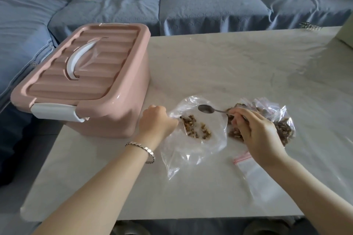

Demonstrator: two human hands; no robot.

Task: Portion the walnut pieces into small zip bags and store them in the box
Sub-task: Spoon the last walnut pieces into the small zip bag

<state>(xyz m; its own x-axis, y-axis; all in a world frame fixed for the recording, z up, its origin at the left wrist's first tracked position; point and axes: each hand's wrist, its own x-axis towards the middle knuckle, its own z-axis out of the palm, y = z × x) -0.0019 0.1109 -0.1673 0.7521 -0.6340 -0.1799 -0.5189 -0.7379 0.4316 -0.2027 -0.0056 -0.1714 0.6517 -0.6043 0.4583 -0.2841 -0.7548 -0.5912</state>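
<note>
Head view: spoon up over the open bag, box shut on the left.
Left hand (156, 120) grips the rim of the clear bag (193, 150), walnut pieces (196, 128) loose inside it; right hand (257, 131) has its fingers (239, 122) pinched on the spoon (206, 109), bowl hovering over that bag. Filled zip bags (282, 126) sit just behind the right hand, an empty zip bag (254, 173) lies flat beside the right wrist, and the pink box (91, 82) stands lidded at the worktop's (229, 63) left edge.

One box (86, 82), one spoon (206, 109), one large bag (194, 149), one empty zip bag (254, 173).
</note>
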